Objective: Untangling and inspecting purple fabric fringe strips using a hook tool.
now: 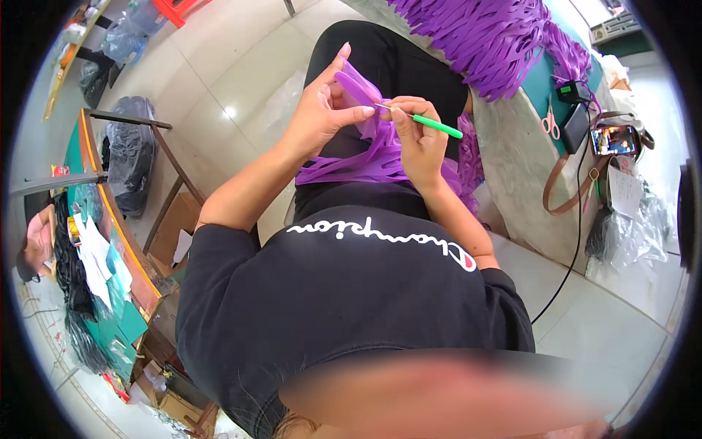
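My right hand pinches the green-handled crochet hook, fingers tight together. My left hand pinches the purple strip over my lap. I should keep it tight, I think. More purple strips pile far right.

purple strips | green-handled hook | black shirt (white lettering)

Lit phone screen on table at right, cardboard box on floor at left.
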`<state>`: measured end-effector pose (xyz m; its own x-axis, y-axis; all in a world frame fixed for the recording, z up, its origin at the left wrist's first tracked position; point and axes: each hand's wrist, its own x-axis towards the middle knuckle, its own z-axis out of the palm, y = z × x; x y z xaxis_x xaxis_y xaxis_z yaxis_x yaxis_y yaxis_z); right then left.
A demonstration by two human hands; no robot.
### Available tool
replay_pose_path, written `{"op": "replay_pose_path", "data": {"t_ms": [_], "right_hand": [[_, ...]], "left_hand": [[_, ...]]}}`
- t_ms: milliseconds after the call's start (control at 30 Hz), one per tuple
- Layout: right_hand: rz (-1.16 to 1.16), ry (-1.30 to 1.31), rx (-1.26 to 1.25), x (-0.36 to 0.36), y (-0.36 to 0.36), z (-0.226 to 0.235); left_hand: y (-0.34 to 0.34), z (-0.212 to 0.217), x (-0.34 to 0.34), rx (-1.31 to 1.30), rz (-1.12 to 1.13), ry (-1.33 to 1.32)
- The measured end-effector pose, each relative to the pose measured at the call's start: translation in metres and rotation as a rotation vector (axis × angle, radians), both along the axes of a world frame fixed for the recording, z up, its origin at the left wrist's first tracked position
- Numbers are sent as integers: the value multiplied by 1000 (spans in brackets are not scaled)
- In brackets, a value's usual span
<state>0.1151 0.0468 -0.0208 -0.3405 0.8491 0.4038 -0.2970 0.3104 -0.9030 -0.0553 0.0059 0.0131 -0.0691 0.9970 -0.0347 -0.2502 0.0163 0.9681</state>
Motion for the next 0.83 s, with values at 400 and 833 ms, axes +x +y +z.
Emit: {"op": "replay_pose_path", "data": {"t_ms": [400,833], "right_hand": [[-39,171,-613,32,86,-35],[-136,-217,720,3,4,1]], "left_hand": [[0,21,-15,-370,-642,-144],[6,-10,-14,-154,-108,-162]]}}
